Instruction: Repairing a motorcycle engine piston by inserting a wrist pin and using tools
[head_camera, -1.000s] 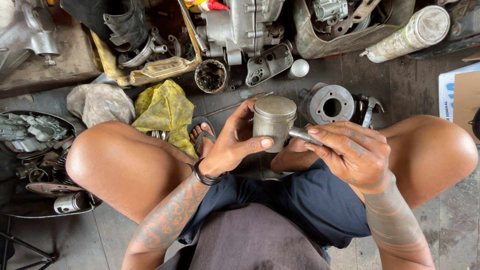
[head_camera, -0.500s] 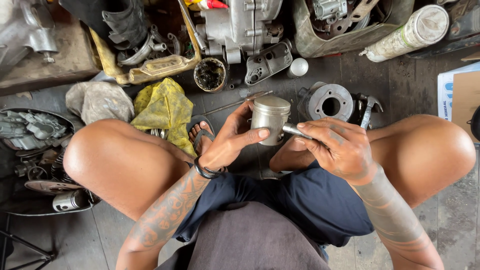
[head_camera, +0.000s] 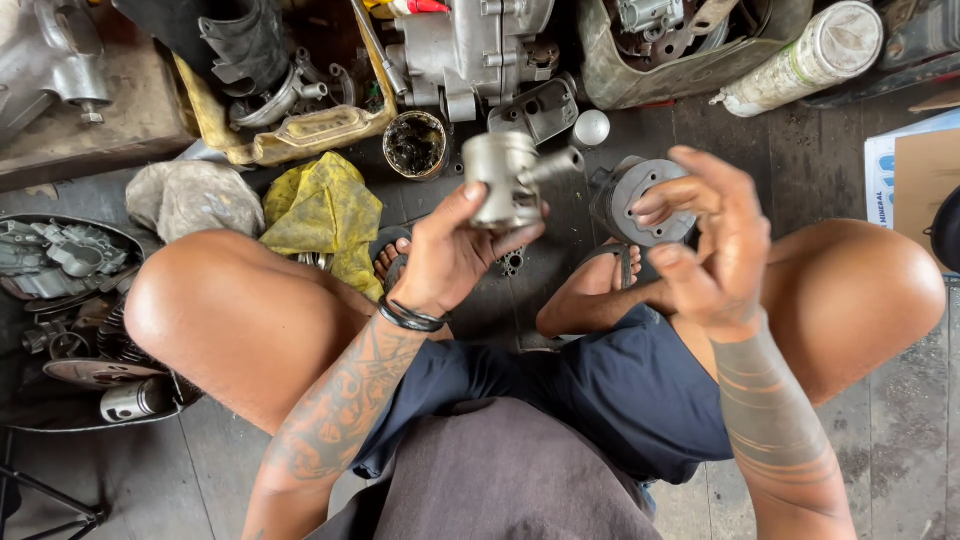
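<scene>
While I squat over the floor (head_camera: 500, 300), my left hand (head_camera: 450, 255) is raised in front of me, palm toward my face, thumb and fingers clasped around the piston (head_camera: 503, 180). It sits on its side in my grip, with the pin (head_camera: 553, 165) sticking out toward the right. A black band rings that wrist, and the forearm runs down toward my lap.

My right hand (head_camera: 705, 235) is up beside it, apart from the piston and gripping nothing: fingers loosely curled and spread, palm turned left. It hovers in front of the cylinder (head_camera: 640, 200), which lies on the floor near my right foot (head_camera: 590, 295). Both feet are in sandals, knees wide to either side.

Dark, worn planks make up the floor, and parts crowd it. Just past the piston sits a small grimy cup (head_camera: 415, 143), with a yellow rag (head_camera: 320, 215) to its left beside a grey one (head_camera: 190, 198). An engine case (head_camera: 470, 50) stands at the top, near a black rubber boot (head_camera: 240, 45). A white tube (head_camera: 810, 55) lies at the upper right, and a tray (head_camera: 60, 410) of metal bits sits by my left knee.
</scene>
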